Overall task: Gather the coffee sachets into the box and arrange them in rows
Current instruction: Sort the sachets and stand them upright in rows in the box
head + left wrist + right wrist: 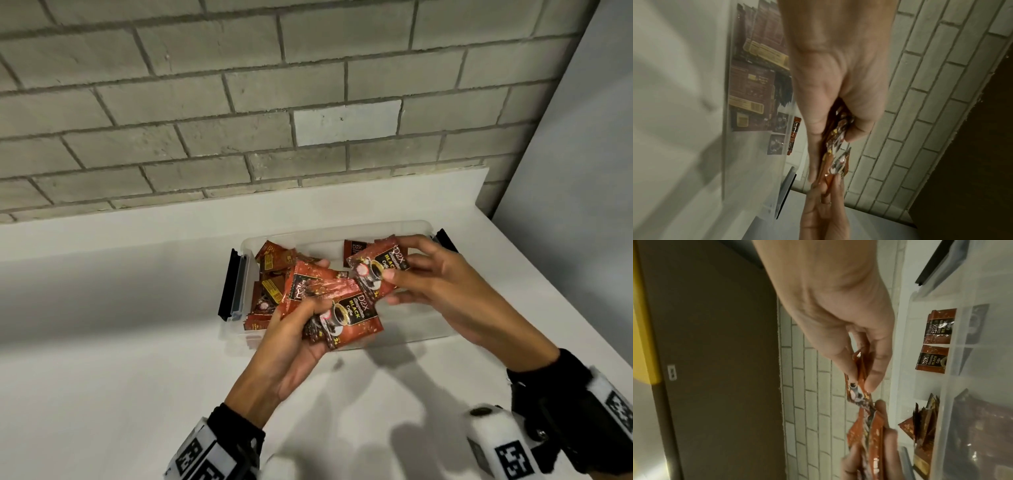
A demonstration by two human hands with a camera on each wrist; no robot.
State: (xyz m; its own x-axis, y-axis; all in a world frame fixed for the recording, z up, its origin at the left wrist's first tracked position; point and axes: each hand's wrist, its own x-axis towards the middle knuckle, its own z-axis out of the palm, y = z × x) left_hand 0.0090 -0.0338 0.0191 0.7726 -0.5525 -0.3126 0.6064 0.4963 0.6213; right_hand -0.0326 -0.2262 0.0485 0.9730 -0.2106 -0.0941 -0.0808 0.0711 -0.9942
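Above the clear plastic storage box [404, 329] with black end latches, both hands work over its open top. The left hand [294, 346] is clamped round a fanned bundle of red-brown foil coffee sachets [329, 301], thumb on top and fingers curled beneath. The right hand [442, 284] pinches 1 single red-brown sachet [371, 270] between thumb and fingertips, held just beside the bundle's far edge and, in the wrist views, touching or nearly touching it.

The bundle looks like the weak point — the sachets are glossy and splayed at different angles, so I judge that any easing of the left thumb could let several slide out. Most would probably drop into the box, but the ones overhanging its near wall might land on the white worktop [102, 342] instead. Pulling or pushing the single sachet against the fan could also drag a neighbour loose. A further risk is that new sachets set down on the jumble would never form rows.

The sachets are small flat rectangles, red-brown with a black label panel reading "D2X Black Coffee" and a cup picture; their backs are darker with a yellow barcode patch. Inside the box a loose heap of sachets [270, 284] lies tilted and overlapping at the left-latch end, while 2 sachets [935, 340] lie flat, side by side and face up, towards the right-latch end — the middle floor is bare.
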